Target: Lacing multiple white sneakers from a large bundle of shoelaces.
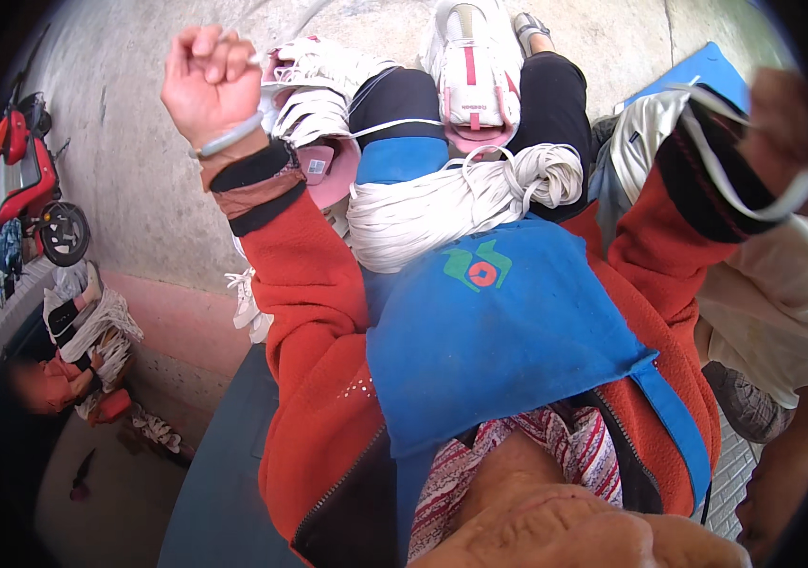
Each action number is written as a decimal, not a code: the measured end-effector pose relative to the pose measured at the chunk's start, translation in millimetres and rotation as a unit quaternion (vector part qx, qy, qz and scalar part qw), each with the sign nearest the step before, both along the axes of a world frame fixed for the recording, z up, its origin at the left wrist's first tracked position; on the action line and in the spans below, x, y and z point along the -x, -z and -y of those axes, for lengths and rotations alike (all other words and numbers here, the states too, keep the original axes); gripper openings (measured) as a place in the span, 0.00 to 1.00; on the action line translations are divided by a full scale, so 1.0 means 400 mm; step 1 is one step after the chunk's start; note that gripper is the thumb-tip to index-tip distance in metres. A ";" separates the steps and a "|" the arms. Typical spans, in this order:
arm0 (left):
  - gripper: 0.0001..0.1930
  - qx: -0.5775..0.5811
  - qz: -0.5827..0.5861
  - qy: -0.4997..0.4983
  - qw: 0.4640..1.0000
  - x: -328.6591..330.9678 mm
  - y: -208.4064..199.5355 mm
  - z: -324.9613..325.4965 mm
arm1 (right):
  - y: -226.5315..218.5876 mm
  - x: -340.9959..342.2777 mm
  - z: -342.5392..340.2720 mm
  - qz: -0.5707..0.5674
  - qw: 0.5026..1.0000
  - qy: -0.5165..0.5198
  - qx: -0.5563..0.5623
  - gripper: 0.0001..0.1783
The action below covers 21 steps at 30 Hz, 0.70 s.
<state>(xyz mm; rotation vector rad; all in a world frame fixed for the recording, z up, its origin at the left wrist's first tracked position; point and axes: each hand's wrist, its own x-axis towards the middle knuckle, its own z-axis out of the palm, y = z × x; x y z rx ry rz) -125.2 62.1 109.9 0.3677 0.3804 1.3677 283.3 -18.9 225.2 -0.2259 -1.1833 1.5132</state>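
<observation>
My left hand [213, 80] is raised at the upper left with its fingers curled in; a small pale bit shows at the fingertips, too small to make out. A white band circles that wrist. My right hand [787, 142], raised at the far right, is smeared by motion, so its fingers cannot be read. White lace [721, 175] loops around my right wrist. Between my knees sits a white sneaker [473, 90] with pink trim. A thick bundle of white shoelaces [461, 204] lies across my lap over the blue apron [508, 331].
More white-and-pink sneakers [323, 118] are piled beside my left knee. A person in pale clothes [773, 293] is close on my right. Another person [68, 379] sits with white laces at the lower left. A red motorbike [35, 189] stands beyond.
</observation>
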 end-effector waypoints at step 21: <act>0.12 0.176 -0.393 -0.399 0.809 0.328 0.159 0.231 | 0.339 0.167 -0.059 0.083 0.941 0.038 0.325 0.11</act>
